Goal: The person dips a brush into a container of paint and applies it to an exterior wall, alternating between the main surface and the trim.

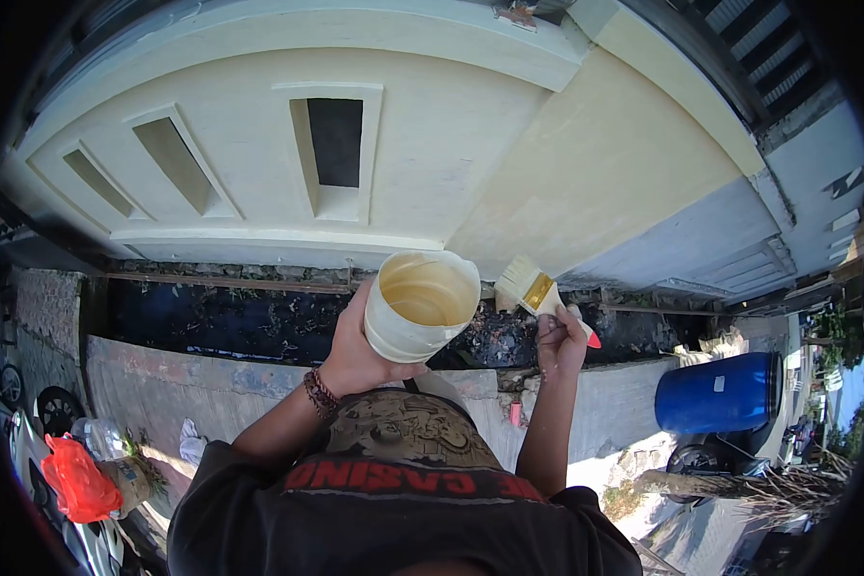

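Observation:
My left hand (355, 350) is wrapped round the side and base of a cut-off plastic paint container (418, 331), its rim uneven. Cream paint coats the inside, and the opening faces up toward me. In my right hand (563, 346) is a wide paintbrush (536, 288) with pale bristles, a gold ferrule and a red-tipped handle. The bristles point up and left, to the right of the container and apart from it. Beyond both hands stands a cream wall (490, 173) with a yellower section at right.
A ditch with dark water (221, 317) runs between me and the wall, edged by a concrete ledge (154, 374). A blue drum (715, 394) lies at right. Near the left edge are a red plastic bag (79, 477) and a motorcycle wheel (60, 410).

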Available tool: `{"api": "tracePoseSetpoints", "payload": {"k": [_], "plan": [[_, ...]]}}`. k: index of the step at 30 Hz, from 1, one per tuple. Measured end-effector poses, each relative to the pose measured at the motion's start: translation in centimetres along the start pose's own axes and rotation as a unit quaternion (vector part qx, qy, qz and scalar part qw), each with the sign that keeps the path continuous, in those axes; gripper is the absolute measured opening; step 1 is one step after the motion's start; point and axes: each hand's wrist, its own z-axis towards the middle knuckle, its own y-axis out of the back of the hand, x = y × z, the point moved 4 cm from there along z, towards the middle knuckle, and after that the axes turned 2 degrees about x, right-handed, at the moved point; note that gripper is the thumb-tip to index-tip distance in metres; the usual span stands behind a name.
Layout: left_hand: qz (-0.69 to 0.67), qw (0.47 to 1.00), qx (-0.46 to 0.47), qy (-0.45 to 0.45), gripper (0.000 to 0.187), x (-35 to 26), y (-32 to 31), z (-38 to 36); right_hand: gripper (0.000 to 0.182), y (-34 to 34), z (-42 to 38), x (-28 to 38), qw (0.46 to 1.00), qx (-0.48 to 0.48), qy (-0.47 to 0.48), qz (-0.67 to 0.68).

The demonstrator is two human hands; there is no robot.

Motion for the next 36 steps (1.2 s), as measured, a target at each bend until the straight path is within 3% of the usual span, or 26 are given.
{"api": "tracePoseSetpoints", "payload": {"k": [1, 2, 4, 9, 12, 16, 18, 22, 26, 30, 34, 36], "plan": [[0.014, 1.0, -0.002, -0.004, 0.105, 0.3, 0.0, -0.3, 0.01, -2.6, -0.8, 0.4, 0.996, -0.089, 0.009, -0.026], [0.031, 0.999, -0.005, -0.008, 0.104, 0.4, -0.1, -0.5, 0.01, -2.6, -0.8, 0.6, 0.996, -0.089, 0.006, -0.031], [0.038, 0.999, -0.018, -0.009, 0.103, 0.3, -0.5, -1.3, 0.008, -2.8, -0.5, 0.9, 1.0, -0.002, -0.018, 0.007], [0.082, 0.994, -0.066, -0.019, 0.097, -0.5, -1.6, -2.3, 0.015, -5.7, 0.2, 2.2, 0.992, 0.102, -0.049, 0.056], [0.069, 0.993, -0.088, -0.028, 0.096, -0.7, -2.9, -2.7, 0.016, -7.5, -0.2, 3.9, 0.991, 0.111, -0.052, 0.059], [0.116, 0.987, -0.103, -0.027, 0.097, -0.7, -5.3, -2.7, 0.014, -8.1, -1.7, 6.9, 0.968, 0.22, -0.076, 0.094], [0.122, 0.986, -0.106, -0.029, 0.097, -0.8, -7.0, -2.9, 0.014, -7.2, -2.3, 8.0, 0.96, 0.238, -0.091, 0.114], [0.111, 0.989, -0.096, -0.006, 0.097, 0.1, -9.9, -3.8, 0.016, -3.8, -3.4, 9.3, 0.973, 0.188, -0.082, 0.103], [0.13, 0.989, -0.063, 0.023, 0.099, -0.1, -11.9, -4.8, 0.018, 1.6, -3.5, 9.5, 0.993, 0.104, -0.036, 0.03], [0.15, 0.987, -0.042, 0.026, 0.104, 0.6, -12.5, -4.4, 0.017, 2.4, -4.9, 11.3, 0.997, 0.078, 0.005, 0.018], [0.193, 0.98, -0.045, -0.028, 0.099, -1.4, -13.0, -2.9, 0.026, -2.8, -6.8, 15.9, 0.983, 0.141, 0.106, -0.046], [0.26, 0.961, -0.064, -0.075, 0.097, -3.1, -12.7, -2.6, 0.033, -7.6, -9.1, 17.9, 0.955, 0.255, 0.139, -0.06]]}}
